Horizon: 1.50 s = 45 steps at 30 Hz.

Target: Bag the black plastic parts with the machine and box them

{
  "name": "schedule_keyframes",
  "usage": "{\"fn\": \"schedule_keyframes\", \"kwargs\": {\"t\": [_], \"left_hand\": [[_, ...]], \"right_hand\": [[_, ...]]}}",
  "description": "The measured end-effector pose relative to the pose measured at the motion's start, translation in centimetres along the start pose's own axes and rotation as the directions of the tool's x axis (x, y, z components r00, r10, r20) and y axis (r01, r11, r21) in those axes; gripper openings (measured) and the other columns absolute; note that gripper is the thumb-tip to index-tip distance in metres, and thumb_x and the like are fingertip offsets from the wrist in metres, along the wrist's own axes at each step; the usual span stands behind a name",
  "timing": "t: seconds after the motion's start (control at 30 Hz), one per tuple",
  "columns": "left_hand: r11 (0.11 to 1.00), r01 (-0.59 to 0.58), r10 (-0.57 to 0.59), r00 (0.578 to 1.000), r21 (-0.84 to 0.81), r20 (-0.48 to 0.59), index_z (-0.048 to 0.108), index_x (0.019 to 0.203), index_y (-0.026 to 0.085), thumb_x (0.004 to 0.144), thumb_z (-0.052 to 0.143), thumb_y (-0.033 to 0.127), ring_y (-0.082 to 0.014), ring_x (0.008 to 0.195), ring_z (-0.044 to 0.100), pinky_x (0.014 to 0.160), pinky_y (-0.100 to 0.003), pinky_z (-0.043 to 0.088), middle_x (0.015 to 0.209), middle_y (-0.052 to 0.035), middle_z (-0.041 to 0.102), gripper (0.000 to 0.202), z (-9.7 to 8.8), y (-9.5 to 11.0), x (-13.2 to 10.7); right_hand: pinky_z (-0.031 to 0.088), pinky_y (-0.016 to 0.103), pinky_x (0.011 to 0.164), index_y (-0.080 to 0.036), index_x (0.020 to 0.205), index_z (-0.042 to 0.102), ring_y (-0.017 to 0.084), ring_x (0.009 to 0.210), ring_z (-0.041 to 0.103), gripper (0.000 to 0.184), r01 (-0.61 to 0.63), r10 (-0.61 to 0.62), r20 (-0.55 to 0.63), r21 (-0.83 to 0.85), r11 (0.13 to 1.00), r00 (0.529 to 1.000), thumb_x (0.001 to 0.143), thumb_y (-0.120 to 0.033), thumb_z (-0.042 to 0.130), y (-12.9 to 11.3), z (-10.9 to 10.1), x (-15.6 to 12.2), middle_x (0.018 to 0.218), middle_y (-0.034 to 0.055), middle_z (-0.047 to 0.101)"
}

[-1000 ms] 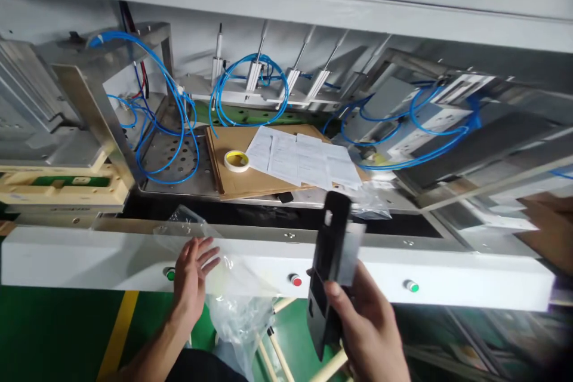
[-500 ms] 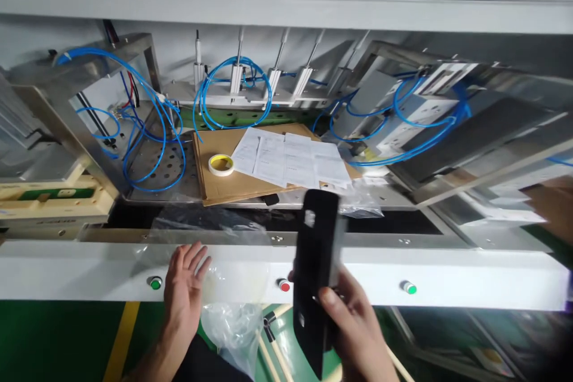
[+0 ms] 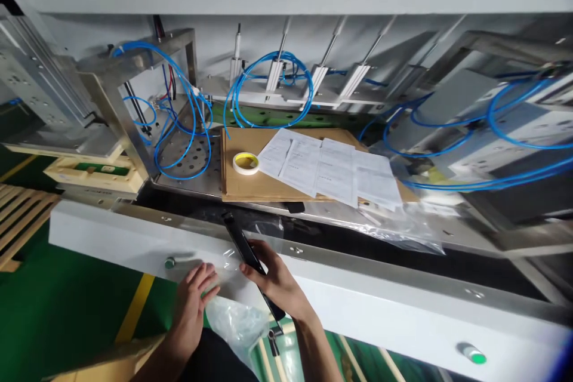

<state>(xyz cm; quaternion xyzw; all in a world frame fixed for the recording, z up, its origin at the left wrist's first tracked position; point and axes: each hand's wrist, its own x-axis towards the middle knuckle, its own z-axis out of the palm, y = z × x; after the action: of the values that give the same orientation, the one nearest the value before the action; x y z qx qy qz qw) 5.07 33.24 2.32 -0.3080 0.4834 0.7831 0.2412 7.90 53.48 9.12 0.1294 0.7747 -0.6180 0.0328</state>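
Observation:
My right hand [image 3: 275, 277] grips a flat black panel [image 3: 244, 246], seen nearly edge-on and lowered onto the white front rail [image 3: 371, 304] of a machine. A clear plastic bag [image 3: 235, 316] lies over that rail and hangs down below it. My left hand [image 3: 194, 298] rests flat on the bag's left part, fingers spread, just left of the panel. The panel's upper end sits at the bag's top edge; whether it is inside the bag I cannot tell.
Behind the rail lie a cardboard sheet [image 3: 250, 182] with a yellow tape roll [image 3: 246, 162] and printed papers [image 3: 331, 170]. Blue air hoses [image 3: 179, 125] loop over a perforated metal bed. Green buttons [image 3: 474, 357] sit on the rail. More clear plastic [image 3: 403, 230] lies to the right.
The right hand has brought the black panel down from upright in the air to the bag on the rail. The view has swung to the left and downward.

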Motion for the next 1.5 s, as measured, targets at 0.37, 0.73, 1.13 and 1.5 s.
{"fn": "schedule_keyframes", "kwargs": {"t": [0.37,0.73,1.13,1.5], "left_hand": [[0.976,-0.012,0.029,0.996,0.216,-0.079,0.062,0.096,0.017,0.062,0.084,0.084,-0.0175,0.056,0.062,0.052,-0.027,0.05,0.072,-0.0029,0.066,0.078,-2.7,-1.3,0.1],[0.429,-0.741,0.693,0.637,0.516,0.339,0.063,0.133,0.025,0.099,0.065,0.052,-0.0279,0.113,0.068,0.099,-0.04,0.055,0.13,-0.0134,0.07,0.043,-4.2,1.2,-4.3],[-0.05,-0.768,0.644,0.464,0.639,0.608,0.042,0.154,0.023,0.099,0.059,0.032,-0.0364,0.125,0.065,0.103,-0.056,0.057,0.142,-0.0189,0.064,0.058,-13.2,13.7,4.2],[-0.536,-0.595,0.427,0.42,0.598,0.801,0.053,0.151,0.029,0.088,0.052,0.012,-0.0316,0.127,0.061,0.109,-0.047,0.05,0.141,-0.0088,0.066,0.065,-18.3,36.1,8.2]], "right_hand": [[0.056,0.04,0.086,-0.019,0.132,0.065,0.024,0.091,0.067,0.051,0.147,-0.197,-0.1,-0.371,0.917,0.975,0.086,-0.041,0.071,-2.4,0.4,-1.5,0.113,0.0112,0.066],[0.059,0.038,0.07,-0.017,0.129,0.069,0.027,0.078,0.073,0.084,-0.345,0.346,0.065,0.372,0.862,0.936,0.076,-0.082,0.074,-2.1,3.7,-1.6,0.078,0.0076,0.077],[0.057,0.052,0.108,-0.025,0.15,0.051,0.034,0.132,0.065,0.07,0.335,-0.305,-0.259,0.08,0.939,0.916,0.09,-0.051,0.077,-2.5,18.7,7.8,0.144,0.0172,0.066],[0.055,0.046,0.095,-0.016,0.157,0.049,0.031,0.111,0.066,0.062,0.674,-0.692,0.493,-0.739,-0.012,0.527,0.104,-0.047,0.058,-12.6,24.5,19.6,0.125,0.0176,0.072]]}}
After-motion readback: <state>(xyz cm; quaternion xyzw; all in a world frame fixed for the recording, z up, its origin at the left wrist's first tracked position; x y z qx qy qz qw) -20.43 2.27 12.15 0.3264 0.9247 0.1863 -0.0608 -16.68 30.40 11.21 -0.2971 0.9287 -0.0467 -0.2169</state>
